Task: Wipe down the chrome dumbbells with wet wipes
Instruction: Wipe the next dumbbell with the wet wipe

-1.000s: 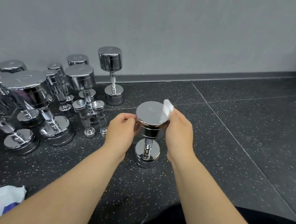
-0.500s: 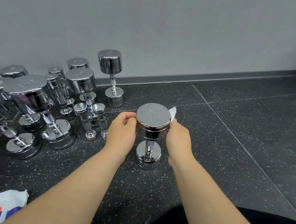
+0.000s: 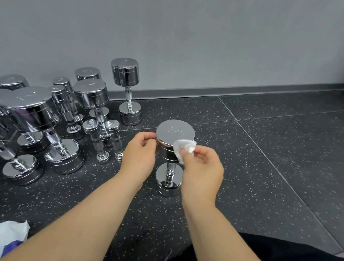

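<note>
I am sitting on a dark speckled floor point(image 3: 265, 155), facing a plain grey wall point(image 3: 191, 41). Just in front of me a chrome dumbbell point(image 3: 175, 133) stands upright on one end, its flat upper head facing the ceiling.

My left hand point(image 3: 139, 155) is at the left side of that upper head. Its fingers are curled, with thumb and fingertips pinching the rim to steady the weight. My right hand point(image 3: 202, 171) is at the near right side, fingers bunched narrowly around a crumpled white wet wipe point(image 3: 184, 148). The wipe presses on the near right edge of the head, where the top face meets the side.

I judge the wiping of this dumbbell to be under way on its upper head, with the grooved handle and the lower head probably yet to be done. On the left, from near to far, stand the other dumbbells point(image 3: 92, 95), a group of several sizes, all upright and well apart from the wipe. Chrome shows no sign of cleaning, so I cannot tell which of them have been wiped. Much of the job may remain.

The stamped number on the top face reads as a 7 followed by marks too faint to make out. My right hand covers part of the handle and lower head. The far side of the dumbbell is out of sight, and the leftmost weights are cut off by the frame. A pack of wipes point(image 3: 2, 239) in the near left corner is also cut off, and I cannot tell whether it is open.
</note>
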Available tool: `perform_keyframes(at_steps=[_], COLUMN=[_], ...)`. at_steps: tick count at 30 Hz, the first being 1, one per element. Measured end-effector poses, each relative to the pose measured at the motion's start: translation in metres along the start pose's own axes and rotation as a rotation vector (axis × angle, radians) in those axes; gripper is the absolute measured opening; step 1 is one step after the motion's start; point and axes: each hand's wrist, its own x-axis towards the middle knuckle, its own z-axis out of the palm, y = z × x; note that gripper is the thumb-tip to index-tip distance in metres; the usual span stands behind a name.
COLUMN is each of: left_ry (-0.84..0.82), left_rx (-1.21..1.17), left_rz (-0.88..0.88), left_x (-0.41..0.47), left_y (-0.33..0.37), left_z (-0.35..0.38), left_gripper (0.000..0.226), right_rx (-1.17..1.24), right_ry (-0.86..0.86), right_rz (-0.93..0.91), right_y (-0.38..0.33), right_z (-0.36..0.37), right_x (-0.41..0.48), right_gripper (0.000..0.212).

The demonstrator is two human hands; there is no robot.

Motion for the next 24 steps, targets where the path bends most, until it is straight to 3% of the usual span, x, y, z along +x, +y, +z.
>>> perform_keyframes(at_steps=[5,9,15,19,24], left_ry=[-0.006,-0.005,-0.016,-0.035,-0.041], left_rx=[0.003,0.012,0.035,0.044,-0.001], left_rz=[-0.017,-0.015,-0.002,0.007,-0.035], left_x=[0.002,0.002,0.003,0.004,0.001], left_y=[-0.001,-0.002,-0.004,-0.004,-0.006], left_z=[0.000,0.000,-0.001,-0.002,-0.003], left_gripper=[0.023,0.023,0.023,0.021,0.022], right_rx=[0.033,0.065,-0.095,-0.011,-0.074], right_ry=[0.020,0.009,-0.046,-0.073,-0.064], right_rz=[0.199,0.120,0.165,0.079,0.201], right_y=[0.013,0.001,0.015,0.002,0.015], right_z=[-0.002,0.000,0.006,0.008,0.007], right_x=[0.002,0.004,-0.010,-0.002,-0.010], right_gripper=[0.015,0.006,0.016,0.017,0.014])
